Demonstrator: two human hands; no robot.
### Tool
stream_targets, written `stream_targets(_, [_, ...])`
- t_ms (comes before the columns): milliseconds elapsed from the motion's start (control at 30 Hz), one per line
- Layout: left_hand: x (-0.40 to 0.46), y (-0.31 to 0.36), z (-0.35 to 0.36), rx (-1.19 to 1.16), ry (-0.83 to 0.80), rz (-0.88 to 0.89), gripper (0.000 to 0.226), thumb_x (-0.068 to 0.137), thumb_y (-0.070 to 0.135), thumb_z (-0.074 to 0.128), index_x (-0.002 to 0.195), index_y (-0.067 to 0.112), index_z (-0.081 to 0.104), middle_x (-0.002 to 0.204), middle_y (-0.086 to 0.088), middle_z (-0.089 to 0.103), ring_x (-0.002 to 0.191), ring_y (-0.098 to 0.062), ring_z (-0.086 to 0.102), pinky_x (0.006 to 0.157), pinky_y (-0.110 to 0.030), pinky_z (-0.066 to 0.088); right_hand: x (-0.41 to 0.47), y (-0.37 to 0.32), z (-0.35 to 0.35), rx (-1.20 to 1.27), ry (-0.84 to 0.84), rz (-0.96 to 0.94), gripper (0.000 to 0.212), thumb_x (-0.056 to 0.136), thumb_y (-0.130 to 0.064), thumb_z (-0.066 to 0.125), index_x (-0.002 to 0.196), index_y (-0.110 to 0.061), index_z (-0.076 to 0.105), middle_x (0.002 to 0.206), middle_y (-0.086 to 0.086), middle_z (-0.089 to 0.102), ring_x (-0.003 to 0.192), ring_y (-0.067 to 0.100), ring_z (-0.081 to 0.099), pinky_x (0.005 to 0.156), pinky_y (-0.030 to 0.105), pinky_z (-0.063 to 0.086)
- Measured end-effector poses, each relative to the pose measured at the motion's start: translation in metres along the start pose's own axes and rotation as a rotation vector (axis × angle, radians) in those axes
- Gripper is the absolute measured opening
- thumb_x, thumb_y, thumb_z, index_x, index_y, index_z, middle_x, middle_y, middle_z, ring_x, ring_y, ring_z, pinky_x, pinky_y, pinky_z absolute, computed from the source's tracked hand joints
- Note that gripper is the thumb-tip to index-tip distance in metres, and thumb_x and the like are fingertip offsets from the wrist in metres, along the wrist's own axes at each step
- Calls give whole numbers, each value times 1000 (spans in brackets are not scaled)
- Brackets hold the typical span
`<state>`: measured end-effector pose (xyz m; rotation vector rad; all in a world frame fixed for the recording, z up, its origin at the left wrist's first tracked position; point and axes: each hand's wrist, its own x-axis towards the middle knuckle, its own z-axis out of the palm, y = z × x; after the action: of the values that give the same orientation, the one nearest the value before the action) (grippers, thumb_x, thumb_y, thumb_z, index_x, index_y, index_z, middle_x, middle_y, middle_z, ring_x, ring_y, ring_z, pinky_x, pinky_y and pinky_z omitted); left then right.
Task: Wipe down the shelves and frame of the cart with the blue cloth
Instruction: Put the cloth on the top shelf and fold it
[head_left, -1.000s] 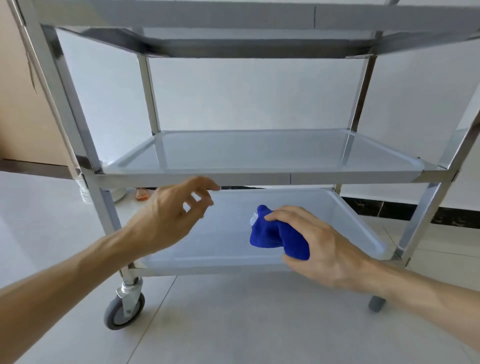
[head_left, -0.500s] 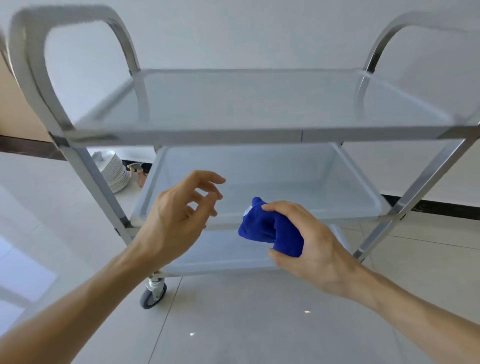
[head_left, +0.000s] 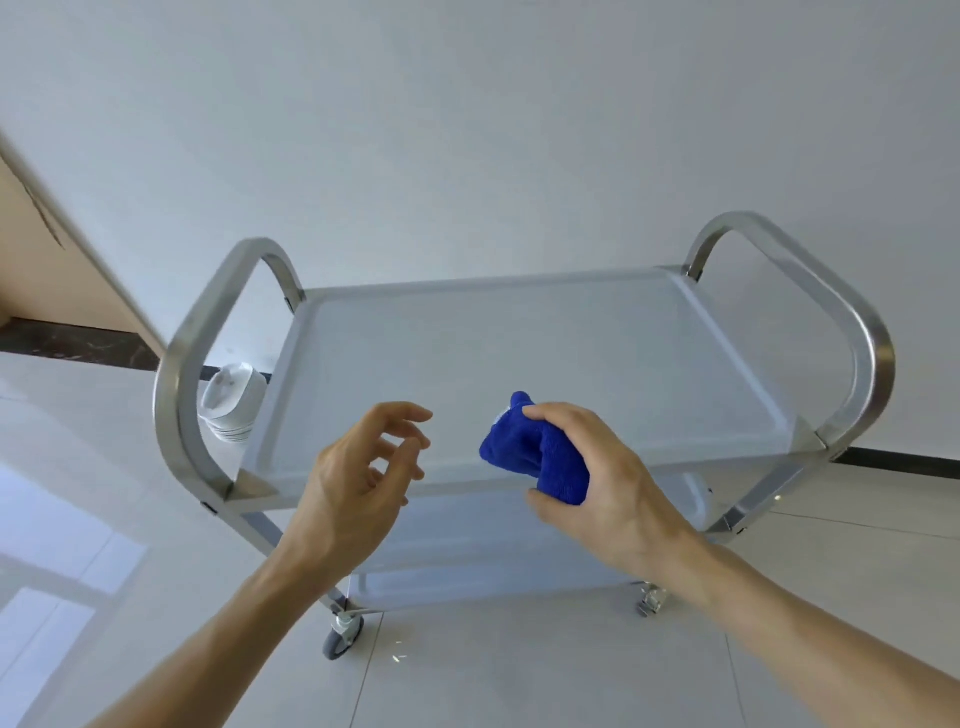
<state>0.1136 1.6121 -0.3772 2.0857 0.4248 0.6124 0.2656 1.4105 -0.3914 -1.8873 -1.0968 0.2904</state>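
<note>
Blue cloth (head_left: 535, 457) bunched up in the right hand (head_left: 602, 483), gripped tight over the cart (head_left: 519, 364) top shelf; left hand (head_left: 358, 488) hovers loose-fingered, holding nothing.

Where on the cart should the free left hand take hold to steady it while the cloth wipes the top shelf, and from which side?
Probably the left handle: its curved bar stands clear above the top shelf, nearest the empty left hand. Come from the front and wrap the fingers around the bar.
</note>
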Motion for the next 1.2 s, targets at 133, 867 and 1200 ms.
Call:
stream_targets(133, [31,-4,-3,117,48,-16,22,98,11,53,109,30,59,95,11,65,83,-10,66,65,-25,56,70,-7,-7,-125,34,-18,75,82,-24,81,147,-17,42,150,-3,41,136,15,42,114,37,34])
stream_targets(867, [63,-112,50,904,-271,-245,75,87,67,-8,155,41,6,165,11,1,152,-20,-7,119,-51,-11,38,139,-21,-915,-44,563,77,79,-84,-12,151,-58,-5,167,-18,1,155,10,3,120,47,7])
stream_targets(1200, [140,-134,60,924,-296,-172,74,86,68,-11,155,43,-1,165,12,-3,152,-18,-11,119,-50,-14,92,160,-29,-935,-4,624,76,78,-82,-14,150,-58,-8,167,-17,-2,155,11,1,120,48,5])
